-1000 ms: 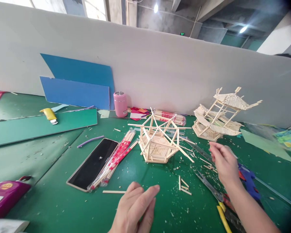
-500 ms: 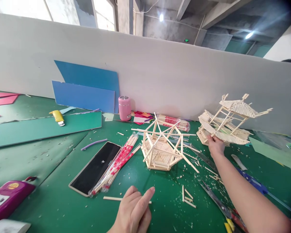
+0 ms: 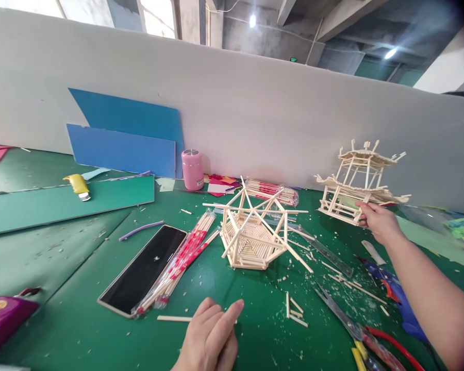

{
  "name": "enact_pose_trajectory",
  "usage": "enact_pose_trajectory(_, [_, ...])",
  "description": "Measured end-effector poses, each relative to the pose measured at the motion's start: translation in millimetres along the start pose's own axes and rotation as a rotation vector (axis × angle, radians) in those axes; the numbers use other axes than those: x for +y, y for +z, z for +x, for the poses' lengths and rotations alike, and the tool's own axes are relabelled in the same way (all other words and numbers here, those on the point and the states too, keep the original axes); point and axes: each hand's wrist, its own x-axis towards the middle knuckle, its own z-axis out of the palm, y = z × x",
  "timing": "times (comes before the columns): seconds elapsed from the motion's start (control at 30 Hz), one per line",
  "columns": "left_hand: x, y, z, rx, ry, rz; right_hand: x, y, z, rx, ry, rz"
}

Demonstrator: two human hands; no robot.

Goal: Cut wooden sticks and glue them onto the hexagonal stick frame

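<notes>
Head view, right hand (image 3: 379, 222) gripping upright stick pavilion (image 3: 359, 184), hexagonal frame (image 3: 253, 233) nearby

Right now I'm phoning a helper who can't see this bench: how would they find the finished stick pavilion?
Follow the grey partition wall to its right end. There the right hand touches a two-tier stick pavilion standing upright. Unlike the roofless hexagonal stick frame mid-table, it has roofs.

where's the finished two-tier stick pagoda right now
In the head view the stick pagoda stands upright at the far right of the green table, close to the white partition wall, with the right hand gripping its base edge.
</notes>
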Motion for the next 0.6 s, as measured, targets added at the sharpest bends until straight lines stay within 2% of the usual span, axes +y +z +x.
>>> enact_pose_trajectory(0.1, [0.0, -1.0, 0.7, -0.02, 0.003, -0.008, -0.8, -3.6, 2.7, -0.049, 0.084, -0.029])
enact_pose_trajectory(0.3, [6.4, -6.7, 4.2, -0.08, -0.077, -0.034, 3.7, -3.3, 7.4, 0.001, 0.128, 0.008])
enact_pose_trajectory(0.6, [7.1, -5.4, 3.7, -0.068, -0.108, -0.019, 6.0, -9.3, 1.1, 0.048, 0.149, 0.118])
